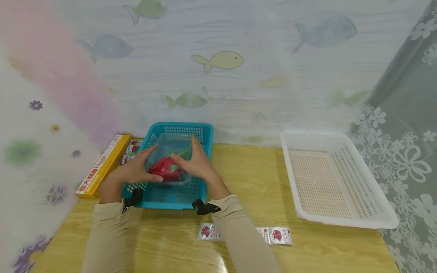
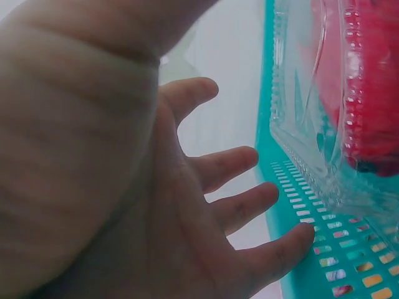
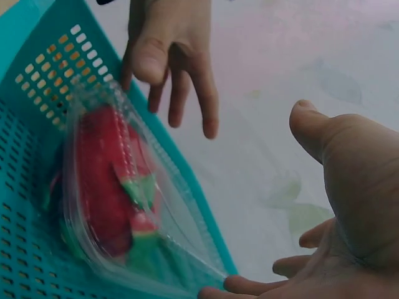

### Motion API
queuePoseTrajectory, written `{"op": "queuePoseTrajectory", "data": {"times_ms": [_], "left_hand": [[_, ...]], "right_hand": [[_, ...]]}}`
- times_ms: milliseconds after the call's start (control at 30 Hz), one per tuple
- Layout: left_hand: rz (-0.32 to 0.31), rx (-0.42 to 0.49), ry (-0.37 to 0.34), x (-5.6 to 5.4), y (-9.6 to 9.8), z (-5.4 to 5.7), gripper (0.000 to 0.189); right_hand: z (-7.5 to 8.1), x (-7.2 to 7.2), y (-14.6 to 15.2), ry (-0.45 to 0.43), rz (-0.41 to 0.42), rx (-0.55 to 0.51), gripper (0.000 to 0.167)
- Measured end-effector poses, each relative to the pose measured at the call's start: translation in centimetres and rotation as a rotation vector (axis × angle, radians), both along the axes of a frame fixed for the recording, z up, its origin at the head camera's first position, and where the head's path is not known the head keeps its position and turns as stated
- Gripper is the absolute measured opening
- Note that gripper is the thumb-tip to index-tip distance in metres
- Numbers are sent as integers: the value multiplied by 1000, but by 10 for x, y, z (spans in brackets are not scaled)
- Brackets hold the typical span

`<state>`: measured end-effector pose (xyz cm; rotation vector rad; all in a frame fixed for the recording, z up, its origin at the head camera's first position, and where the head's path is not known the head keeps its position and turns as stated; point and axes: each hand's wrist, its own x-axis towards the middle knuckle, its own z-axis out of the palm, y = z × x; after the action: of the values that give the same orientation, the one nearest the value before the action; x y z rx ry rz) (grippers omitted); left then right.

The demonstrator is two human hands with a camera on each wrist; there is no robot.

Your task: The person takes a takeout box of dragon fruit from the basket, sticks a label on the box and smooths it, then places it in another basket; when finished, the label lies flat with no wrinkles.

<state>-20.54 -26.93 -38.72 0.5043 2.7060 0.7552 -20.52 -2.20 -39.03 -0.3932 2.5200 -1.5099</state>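
A clear plastic box (image 1: 174,141) with a red, green-tipped dragon fruit (image 1: 164,169) inside sits in the blue-green basket (image 1: 164,204). On the box's left is my left hand (image 1: 134,168), its fingers spread; the left wrist view shows a gap between those fingers and the box. My right hand (image 1: 198,161) is over the box's right side, thumb extended over the fruit in the head view. Seen from the right wrist, the right hand's fingers are loosely extended, with fingertips (image 3: 234,285) right at the box's edge.
Left of the basket lie a yellow-and-white carton (image 1: 102,167) and a red printed packet (image 1: 131,149). A strip of dragon-fruit stickers (image 1: 280,236) lies on the wooden table (image 1: 249,182), partly hidden under my right forearm. A white basket (image 1: 345,222) stands at the right.
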Motion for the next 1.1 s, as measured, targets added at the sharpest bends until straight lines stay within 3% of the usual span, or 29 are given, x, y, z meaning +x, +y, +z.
{"op": "queuePoseTrajectory", "data": {"times_ms": [267, 533, 700, 933, 1100], "left_hand": [[22, -29, -27, -2, 9, -5, 120], [55, -3, -39, 4, 11, -17, 126], [93, -27, -59, 10, 9, -24, 125], [114, -56, -62, 14, 12, -24, 122], [117, -75, -64, 18, 13, -25, 120]], "right_hand": [[-7, -3, -17, -48, -21, 26, 99], [-29, -9, -29, -70, -55, 85, 97], [-40, -5, -31, -94, -91, 42, 98], [-47, -3, -29, -139, -117, -44, 96], [-51, -2, -30, -135, -106, -23, 97]]}}
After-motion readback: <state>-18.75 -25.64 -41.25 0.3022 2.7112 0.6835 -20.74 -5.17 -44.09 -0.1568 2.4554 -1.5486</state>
